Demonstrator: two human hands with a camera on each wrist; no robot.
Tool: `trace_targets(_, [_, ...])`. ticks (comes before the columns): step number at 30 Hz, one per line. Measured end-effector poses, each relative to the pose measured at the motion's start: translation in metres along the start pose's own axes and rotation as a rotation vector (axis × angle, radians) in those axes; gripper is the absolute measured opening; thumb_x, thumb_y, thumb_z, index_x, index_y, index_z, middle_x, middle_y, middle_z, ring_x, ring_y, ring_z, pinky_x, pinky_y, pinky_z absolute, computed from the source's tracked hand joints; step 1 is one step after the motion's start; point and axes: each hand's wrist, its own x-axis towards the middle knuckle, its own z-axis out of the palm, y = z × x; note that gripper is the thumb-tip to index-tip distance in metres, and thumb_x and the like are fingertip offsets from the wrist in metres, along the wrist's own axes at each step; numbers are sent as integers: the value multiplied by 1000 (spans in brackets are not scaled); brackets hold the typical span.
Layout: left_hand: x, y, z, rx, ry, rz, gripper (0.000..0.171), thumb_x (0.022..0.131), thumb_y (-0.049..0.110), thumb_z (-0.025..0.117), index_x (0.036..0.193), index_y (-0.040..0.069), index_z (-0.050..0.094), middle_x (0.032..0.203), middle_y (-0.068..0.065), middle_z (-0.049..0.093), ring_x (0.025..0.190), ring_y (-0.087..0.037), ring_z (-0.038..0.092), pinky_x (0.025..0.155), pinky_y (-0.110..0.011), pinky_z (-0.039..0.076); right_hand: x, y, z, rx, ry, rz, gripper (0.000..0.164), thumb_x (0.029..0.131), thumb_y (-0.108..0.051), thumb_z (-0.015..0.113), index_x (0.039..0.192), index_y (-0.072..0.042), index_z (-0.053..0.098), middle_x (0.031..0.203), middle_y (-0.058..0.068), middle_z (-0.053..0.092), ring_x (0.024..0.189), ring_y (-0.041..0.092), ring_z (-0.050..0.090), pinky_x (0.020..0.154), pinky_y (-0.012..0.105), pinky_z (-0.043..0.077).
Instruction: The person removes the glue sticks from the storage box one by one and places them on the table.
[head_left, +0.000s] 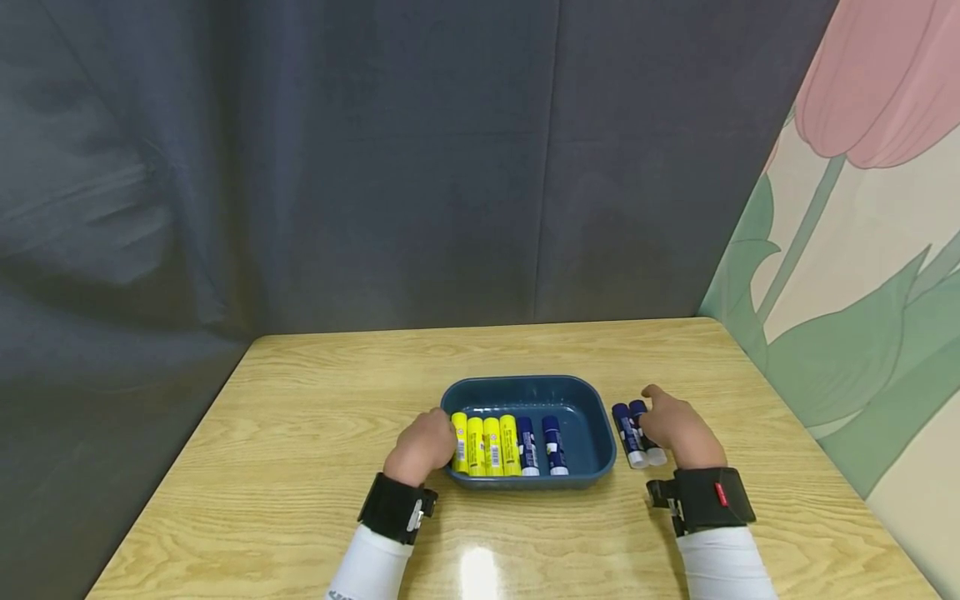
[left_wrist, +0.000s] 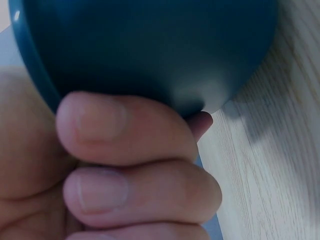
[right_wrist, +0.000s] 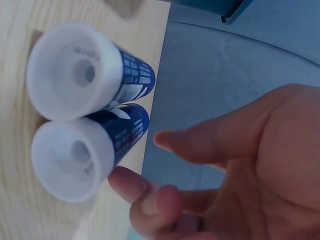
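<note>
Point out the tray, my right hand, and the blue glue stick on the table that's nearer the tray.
Tray (head_left: 517, 393): head view, inside of its far wall.
Right hand (head_left: 681, 428): head view, back of the hand.
Blue glue stick (head_left: 627, 432): head view, middle of its barrel.

In my head feed, white glare sits at bottom centre on the bright table (head_left: 300, 433), while the curtain (head_left: 405, 167) looks dim at far left. My left-wrist picture is soft and bluish, with grey shadow at right; the right-wrist one looks hazy.
</note>
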Motion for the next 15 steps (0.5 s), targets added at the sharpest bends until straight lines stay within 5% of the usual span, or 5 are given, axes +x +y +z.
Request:
trace_targets(8, [1,0,-1,0,2,6,19,96,10,39,89,0,53,66,-8,48,54,-19,47,47,-28,35,-5,-18,2,-74,211,-94,48,93,-19,41,135,5,36,111,35,51,92,41,51,63,45,43])
trace_targets(15, [-1,0,0,-12,-8,1,19,95,10,40,89,-1,54,66,-8,48,54,-19,47,47,-29,35,-10,-53,23,-114,362,-160,48,92,-20,50,133,3,41,106,31,54,81,37,57,57,44,46])
